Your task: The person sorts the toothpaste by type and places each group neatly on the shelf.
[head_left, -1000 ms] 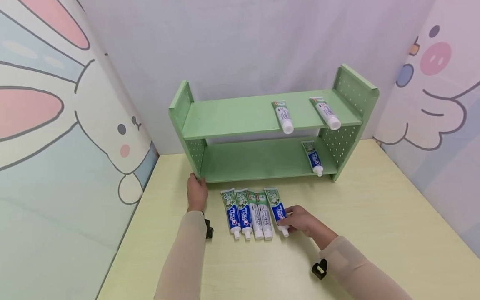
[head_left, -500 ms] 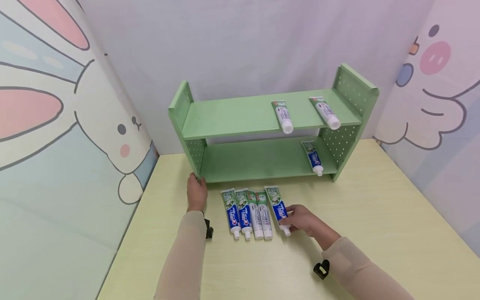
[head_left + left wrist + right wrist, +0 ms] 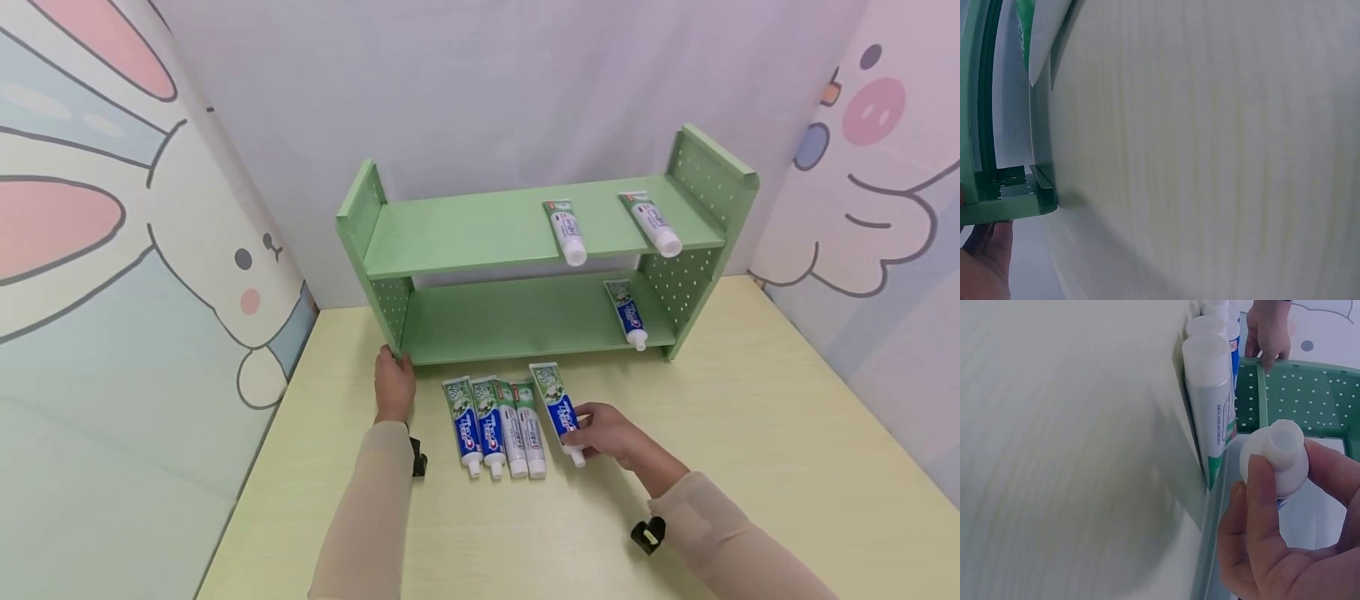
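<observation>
Toothpaste tube (image 3: 557, 407) sits in front of the green shelf (image 3: 450, 237), pinched near its cap (image 3: 1286, 442) by your right hand (image 3: 611, 435), long axis pointing flat-end-first shelfward, while your left hand (image 3: 394, 387), farther off, grips the shelf's lower left corner.

4 tubes (image 3: 491, 427) on tbl (image 3: 517, 542), rack (image 3: 465, 237) bhd.

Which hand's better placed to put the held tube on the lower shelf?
Probably the right hand: it pinches the blue-and-green tube near its cap, in front of the lower shelf. The left hand holds the left end of the green rack, away from that tube.
</observation>
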Tool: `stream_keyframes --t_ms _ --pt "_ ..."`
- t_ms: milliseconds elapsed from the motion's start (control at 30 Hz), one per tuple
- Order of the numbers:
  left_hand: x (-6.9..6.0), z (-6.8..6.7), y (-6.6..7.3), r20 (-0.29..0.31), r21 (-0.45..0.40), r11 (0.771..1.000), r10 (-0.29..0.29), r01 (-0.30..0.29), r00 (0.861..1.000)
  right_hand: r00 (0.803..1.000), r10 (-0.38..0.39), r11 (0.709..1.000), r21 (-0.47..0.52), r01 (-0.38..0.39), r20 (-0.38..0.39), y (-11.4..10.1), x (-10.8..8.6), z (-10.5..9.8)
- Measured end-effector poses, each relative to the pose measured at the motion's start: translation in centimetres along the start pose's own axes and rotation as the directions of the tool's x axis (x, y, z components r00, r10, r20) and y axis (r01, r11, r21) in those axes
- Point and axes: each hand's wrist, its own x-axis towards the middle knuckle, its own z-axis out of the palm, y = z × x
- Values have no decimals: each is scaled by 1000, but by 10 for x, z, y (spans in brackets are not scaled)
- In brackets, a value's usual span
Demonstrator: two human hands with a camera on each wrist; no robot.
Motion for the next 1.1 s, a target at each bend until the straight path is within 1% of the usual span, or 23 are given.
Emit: stream_keyframes --t_ms 200,433,600,867,1100 --pt "2 1 -1 -3 5 1000 3 -3 1000 1000 -17 1000 20 17 5 -3 0 -3" --pt "2 2 -3 -9 12 1000 2 -1 1000 1000 -26 999 19 26 10 -5 0 -7" --pt "2 3 -3 -17 9 1000 8 -8 1000 999 -48 998 32 47 15 -8 -1 -10" --pt "1 1 -1 -9 -3 1000 -3 3 1000 998 -57 998 32 57 11 -15 -2 -16" --pt "0 1 0 -3 4 1000 -5 5 1000 996 -84 996 35 84 7 -22 -3 -22"
